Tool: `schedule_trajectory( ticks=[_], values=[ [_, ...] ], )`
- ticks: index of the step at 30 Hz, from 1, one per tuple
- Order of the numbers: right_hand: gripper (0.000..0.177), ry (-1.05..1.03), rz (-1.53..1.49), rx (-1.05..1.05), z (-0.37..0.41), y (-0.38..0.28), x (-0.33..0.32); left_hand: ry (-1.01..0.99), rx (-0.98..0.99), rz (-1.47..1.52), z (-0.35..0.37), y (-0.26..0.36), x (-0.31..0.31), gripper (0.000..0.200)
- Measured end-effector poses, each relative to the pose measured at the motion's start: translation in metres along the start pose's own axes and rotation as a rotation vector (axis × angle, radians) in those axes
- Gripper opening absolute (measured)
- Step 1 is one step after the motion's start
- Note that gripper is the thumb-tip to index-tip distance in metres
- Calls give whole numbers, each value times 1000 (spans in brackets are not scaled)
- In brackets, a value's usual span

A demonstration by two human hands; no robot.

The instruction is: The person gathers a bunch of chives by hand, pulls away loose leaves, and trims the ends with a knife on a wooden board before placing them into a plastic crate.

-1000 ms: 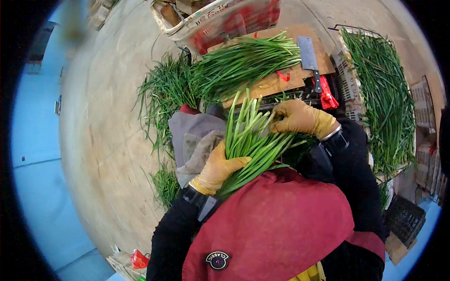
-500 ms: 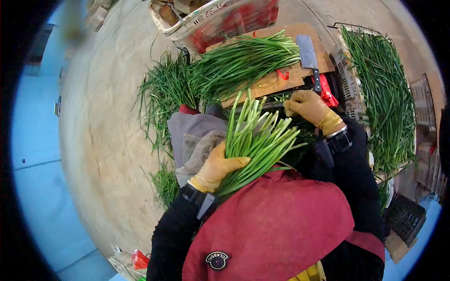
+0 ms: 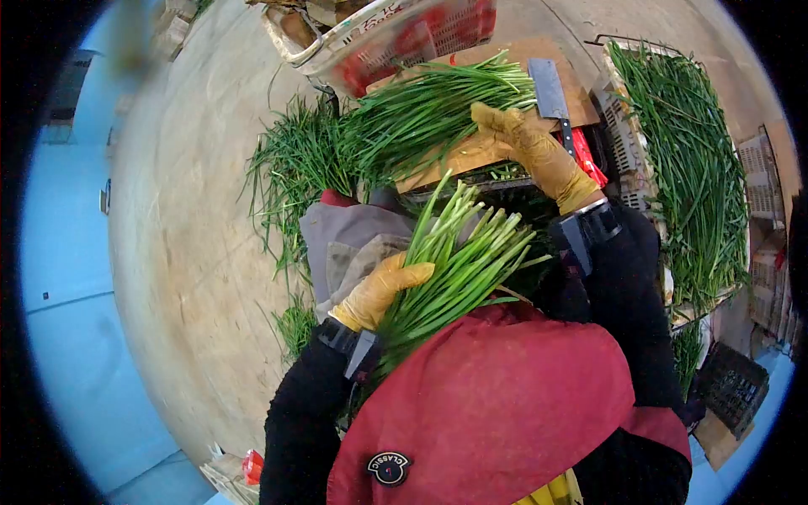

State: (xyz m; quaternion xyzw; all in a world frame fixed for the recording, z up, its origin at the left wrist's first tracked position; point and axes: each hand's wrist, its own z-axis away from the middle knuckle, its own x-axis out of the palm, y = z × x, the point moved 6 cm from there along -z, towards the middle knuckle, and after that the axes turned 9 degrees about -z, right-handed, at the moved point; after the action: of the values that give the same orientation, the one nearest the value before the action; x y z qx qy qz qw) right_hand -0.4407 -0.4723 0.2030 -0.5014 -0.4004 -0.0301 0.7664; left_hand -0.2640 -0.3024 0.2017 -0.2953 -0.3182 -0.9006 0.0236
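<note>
Green stalks fill my left hand (image 3: 379, 290), which is clenched round the bunch (image 3: 461, 252) held just above my red apron (image 3: 497, 396). My right hand (image 3: 530, 150) reaches forward, fingers loose and grasping nothing, touching the pile of greens (image 3: 421, 109) on the wooden board (image 3: 467, 156), beside the cleaver (image 3: 549, 88).

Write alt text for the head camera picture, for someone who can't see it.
The left hand grips a bunch of green stalks; the right hand reaches to a pile of them on a board, beside a cleaver.
</note>
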Motion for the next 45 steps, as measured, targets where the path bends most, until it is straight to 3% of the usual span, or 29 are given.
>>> schedule_trajectory(
  ticks=[2,3,6,8,9,11,15,17,20,21,23,26,27,29,32,35,37,39,41,44,45],
  values=[
    [41,-154,364,-66,1,-1,29,-13,15,-21,-3,-1,-1,51],
    [42,-281,756,-109,-11,23,23,-25,17,-35,-5,-2,-1,52],
    [45,-372,768,-195,14,29,15,-30,19,-51,-5,-2,-1,55],
    [45,92,197,50,30,-9,3,7,28,-26,0,2,3,57],
    [49,187,560,-36,44,-38,-5,4,44,1,1,2,3,57],
    [58,133,546,114,69,-22,-56,-1,75,57,3,1,4,56],
    [70,161,486,221,118,6,-60,22,69,78,-2,-8,-8,54],
    [71,179,393,72,124,18,-62,13,67,77,-4,-7,-7,52],
    [69,211,226,-49,102,23,-31,16,70,61,-4,-8,-3,50],
    [64,109,100,-6,92,28,-2,19,75,55,-5,-8,-1,50],
    [62,-111,432,-162,79,53,12,23,65,24,-8,-11,-7,52],
    [60,35,35,-43,67,52,10,44,94,-15,-5,-12,-12,55],
    [56,187,57,47,75,49,-10,44,106,-23,-5,-12,-13,56],
    [52,313,109,-96,93,35,-37,28,132,-15,-5,-9,-10,57],
    [43,401,346,120,138,27,-63,-5,141,13,-4,-7,-6,58],
    [29,248,441,79,161,23,-42,-11,113,4,-5,-12,-14,59],
    [33,41,463,236,155,30,3,-13,112,-9,-7,-12,-15,59],
    [32,-61,320,120,140,33,39,-38,137,23,-9,-10,-7,58],
    [26,-247,360,94,127,64,32,-41,152,41,-8,-7,1,58],
    [23,-279,297,489,130,82,2,-30,145,46,0,1,8,58],
    [25,-269,375,525,133,71,-2,-25,154,43,0,0,5,58]
  ],
)
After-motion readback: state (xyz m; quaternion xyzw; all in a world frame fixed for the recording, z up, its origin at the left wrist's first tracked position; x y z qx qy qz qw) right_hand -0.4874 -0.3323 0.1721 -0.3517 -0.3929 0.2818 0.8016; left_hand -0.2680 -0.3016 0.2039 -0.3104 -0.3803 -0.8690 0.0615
